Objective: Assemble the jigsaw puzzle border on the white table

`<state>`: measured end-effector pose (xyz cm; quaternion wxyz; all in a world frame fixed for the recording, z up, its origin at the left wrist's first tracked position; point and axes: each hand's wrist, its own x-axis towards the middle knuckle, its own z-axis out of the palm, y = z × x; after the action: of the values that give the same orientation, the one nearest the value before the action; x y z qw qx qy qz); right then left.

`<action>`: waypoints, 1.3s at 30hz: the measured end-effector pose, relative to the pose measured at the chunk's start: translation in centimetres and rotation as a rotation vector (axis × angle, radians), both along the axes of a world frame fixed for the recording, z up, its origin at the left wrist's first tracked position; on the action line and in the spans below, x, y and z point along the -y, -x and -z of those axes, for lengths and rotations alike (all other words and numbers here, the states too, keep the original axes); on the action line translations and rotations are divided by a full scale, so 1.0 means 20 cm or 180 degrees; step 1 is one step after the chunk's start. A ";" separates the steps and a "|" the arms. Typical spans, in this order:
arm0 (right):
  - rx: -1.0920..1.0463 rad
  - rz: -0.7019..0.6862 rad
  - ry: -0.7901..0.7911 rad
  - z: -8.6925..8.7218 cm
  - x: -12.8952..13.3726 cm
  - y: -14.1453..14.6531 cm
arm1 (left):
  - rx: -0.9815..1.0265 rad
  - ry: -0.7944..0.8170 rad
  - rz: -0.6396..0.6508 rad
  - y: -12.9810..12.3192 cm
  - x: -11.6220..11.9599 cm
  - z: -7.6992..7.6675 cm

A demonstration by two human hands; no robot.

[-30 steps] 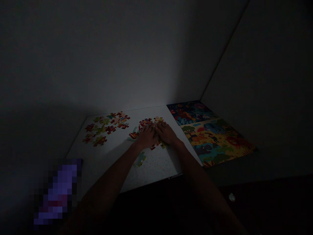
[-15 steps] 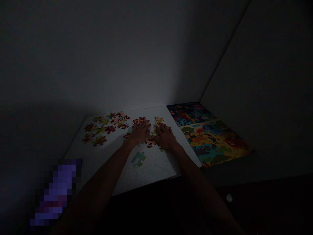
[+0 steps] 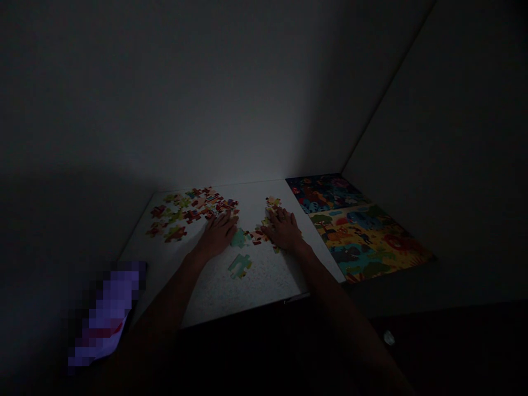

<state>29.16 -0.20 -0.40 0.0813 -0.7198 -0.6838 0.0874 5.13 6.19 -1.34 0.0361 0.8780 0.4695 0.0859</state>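
My left hand (image 3: 217, 235) lies flat with fingers spread at the near right edge of a heap of jigsaw pieces (image 3: 198, 204), touching some and partly covering them. Flat over a smaller group of pieces rests my right hand (image 3: 283, 229), its fingers apart; pieces show beyond its fingertips and on its left side. Between the hands is a pale green jigsaw piece (image 3: 238, 238), close to my left hand. Nearer to me lies another pale green piece (image 3: 240, 266) with yellowish edges, apart from the others. Several reddish pieces (image 3: 258, 236) sit left of my right palm.
The white table (image 3: 214, 302) stands against a wall. Two colourful animal pictures lie on the right: a dark one (image 3: 330, 192) behind a yellow one (image 3: 367, 239). A blurred purple object (image 3: 111, 313) is at the lower left. A small whitish thing (image 3: 389, 337) shows below, right.
My left hand has slid left, and pieces near it have moved left to join the heap. My right hand stays over its group. The view has shifted slightly.
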 end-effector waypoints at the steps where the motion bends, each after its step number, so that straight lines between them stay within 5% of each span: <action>1: 0.0033 0.0034 0.0007 0.00 0.00 0.00 | -0.0005 -0.0029 -0.0017 0.01 0.02 0.00; 11: 0.0014 0.0397 -0.0011 -0.01 -0.04 0.04 | -0.0212 -0.0096 -0.0313 0.09 0.24 -0.03; 20: -0.0051 0.0415 -0.0061 -0.01 -0.16 0.07 | -0.0094 -0.0178 -0.0078 0.08 0.34 -0.02; 32: -0.0135 0.0149 -0.0063 -0.01 -0.35 0.17 | 0.0023 -0.0285 0.0277 0.07 0.35 0.01; 39: -0.0156 -0.0391 -0.0065 0.01 -0.39 0.21 | -0.0015 -0.0002 0.0717 0.04 0.35 0.00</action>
<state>25.04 7.60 -0.62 0.0998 -0.6733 -0.7254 0.1028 4.32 -0.81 -1.32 0.0441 0.9255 0.3678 0.0794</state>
